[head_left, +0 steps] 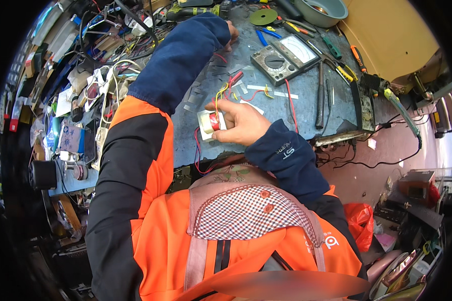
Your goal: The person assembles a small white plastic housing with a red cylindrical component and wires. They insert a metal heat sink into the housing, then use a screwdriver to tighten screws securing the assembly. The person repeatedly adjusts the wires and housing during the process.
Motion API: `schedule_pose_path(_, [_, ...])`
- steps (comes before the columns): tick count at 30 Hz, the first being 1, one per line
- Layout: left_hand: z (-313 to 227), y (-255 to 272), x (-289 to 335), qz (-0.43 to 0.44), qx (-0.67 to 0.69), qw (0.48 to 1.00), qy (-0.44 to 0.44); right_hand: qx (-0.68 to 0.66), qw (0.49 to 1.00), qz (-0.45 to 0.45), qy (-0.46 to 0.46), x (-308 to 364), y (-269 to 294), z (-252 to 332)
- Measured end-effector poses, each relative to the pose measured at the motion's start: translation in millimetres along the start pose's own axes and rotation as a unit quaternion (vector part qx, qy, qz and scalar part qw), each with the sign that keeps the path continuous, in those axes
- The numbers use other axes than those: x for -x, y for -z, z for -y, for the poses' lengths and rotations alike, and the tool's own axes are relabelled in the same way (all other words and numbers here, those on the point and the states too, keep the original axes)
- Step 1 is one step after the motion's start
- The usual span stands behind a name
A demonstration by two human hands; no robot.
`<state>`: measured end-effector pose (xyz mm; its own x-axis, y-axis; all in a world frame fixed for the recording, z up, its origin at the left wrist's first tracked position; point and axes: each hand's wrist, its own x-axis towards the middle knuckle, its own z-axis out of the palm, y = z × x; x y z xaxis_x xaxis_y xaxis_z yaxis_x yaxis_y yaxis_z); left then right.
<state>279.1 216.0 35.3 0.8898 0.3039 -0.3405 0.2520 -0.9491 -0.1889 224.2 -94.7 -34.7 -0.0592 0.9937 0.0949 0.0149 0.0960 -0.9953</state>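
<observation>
My right hand is closed around a small coil bobbin with white end plates, a red-wrapped winding and yellow leads. Thumb and fingers grip it from its right side, near the bench's front edge. Red and blue wires hang below the bobbin. Farther off, my left hand reaches across the bench; the sleeve hides most of it, and its fingers do not show clearly. A red test probe lies beyond the bobbin. Right of it stands an analog multimeter, with a red lead running toward me.
Thin metal strips lie scattered on the blue-grey bench. Pliers, screwdrivers and a black-handled hammer are at the right. A green disc and a grey bowl sit at the back. Cables and parts crowd the left.
</observation>
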Motion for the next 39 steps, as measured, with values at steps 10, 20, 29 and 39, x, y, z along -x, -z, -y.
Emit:
schedule_pose_path(10, [35.5, -43.3, 4.2, -0.066, 0.175, 0.982, 0.018, 0.004, 1.000, 0.004, -0.017, -0.5, -5.8, 4.8])
schedule_pose_path(20, [47.6, -46.0, 18.8, -0.085, 0.209, 0.974, -0.004, -0.030, 0.999, 0.014, -0.022, -0.8, -8.3, 10.8])
schedule_pose_path(29, [57.3, -54.0, 44.5, -0.030, 0.204, 0.978, 0.039, 0.003, 1.000, 0.012, -0.012, -2.0, -6.6, 4.3])
schedule_pose_path(39, [34.6, -67.4, 85.6, -0.072, 0.244, 0.960, -0.121, 0.032, 0.999, 0.007, -0.041, 0.3, -4.3, 12.5])
